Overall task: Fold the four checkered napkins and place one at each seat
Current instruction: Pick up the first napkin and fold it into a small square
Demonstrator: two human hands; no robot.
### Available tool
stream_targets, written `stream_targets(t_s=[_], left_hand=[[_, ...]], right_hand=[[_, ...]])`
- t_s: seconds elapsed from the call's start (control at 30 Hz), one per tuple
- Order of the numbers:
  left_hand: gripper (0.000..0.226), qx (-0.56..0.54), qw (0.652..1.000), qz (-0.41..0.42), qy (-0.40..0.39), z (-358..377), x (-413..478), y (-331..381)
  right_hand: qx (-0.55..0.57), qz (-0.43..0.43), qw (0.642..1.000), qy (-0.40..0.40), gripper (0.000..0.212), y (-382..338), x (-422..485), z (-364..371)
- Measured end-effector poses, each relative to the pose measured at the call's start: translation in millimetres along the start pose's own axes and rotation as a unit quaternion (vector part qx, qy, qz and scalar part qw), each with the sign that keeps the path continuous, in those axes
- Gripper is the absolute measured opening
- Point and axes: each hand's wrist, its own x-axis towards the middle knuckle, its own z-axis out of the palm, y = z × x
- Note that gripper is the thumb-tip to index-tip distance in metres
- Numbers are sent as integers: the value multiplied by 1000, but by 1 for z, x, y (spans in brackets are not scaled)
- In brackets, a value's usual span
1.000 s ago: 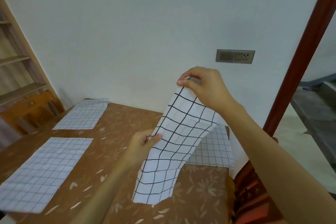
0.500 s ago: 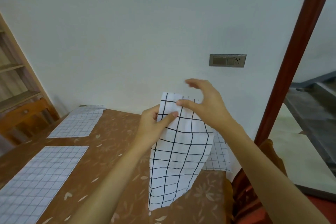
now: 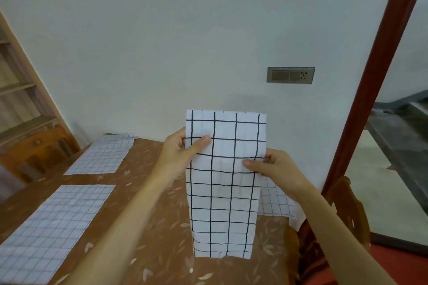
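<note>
A white napkin with a wide black grid (image 3: 223, 192) hangs upright above the brown table (image 3: 143, 227), folded lengthwise into a narrow strip. My left hand (image 3: 183, 152) grips its left edge, thumb across the front. My right hand (image 3: 275, 169) pinches its right edge a little lower. Three finer-checked napkins lie flat on the table: one at the near left (image 3: 53, 231), one at the far left (image 3: 104, 152), and one at the right edge (image 3: 275, 201), partly hidden behind the held napkin.
A wooden chair (image 3: 34, 152) stands at the table's left, in front of wooden shelves (image 3: 18, 99). Another chair (image 3: 347, 210) stands at the right beside a dark red door frame (image 3: 375, 71). The white wall with a socket plate (image 3: 290, 75) is close behind the table.
The napkin hung slack from my raised right hand a second ago. Both hands have since brought it together into a straight narrow strip, and my right hand has dropped to its right edge.
</note>
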Motion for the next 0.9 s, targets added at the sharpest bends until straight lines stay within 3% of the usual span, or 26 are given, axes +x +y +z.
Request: stream_targets(t_s=[0.1,0.2,0.3,0.47,0.57,0.73,0.9], left_hand=[[42,39,997,-24,-56,-8,-3,-8],[59,95,994,-40,-37,-15,-7,-23],[58,67,998,-15,-13,-17,-7,-30],[45,45,999,8,-7,-14,-6,-23],[22,43,999,17,-5,-12,-3,-19],[33,143,989,38,16,-12,-3,-17],[16,278,954,104,31,-12,-1,-18]], right_hand=[[30,-28,999,35,18,-7,2,-2],[32,-45,997,53,21,-9,3,-7],[25,-56,996,65,29,-11,1,-10],[27,-91,990,100,64,-8,1,-16],[-23,-119,988,93,51,-9,1,-20],[-165,-85,977,100,38,-5,6,-24],[-270,-146,941,142,14,-3,8,-19]])
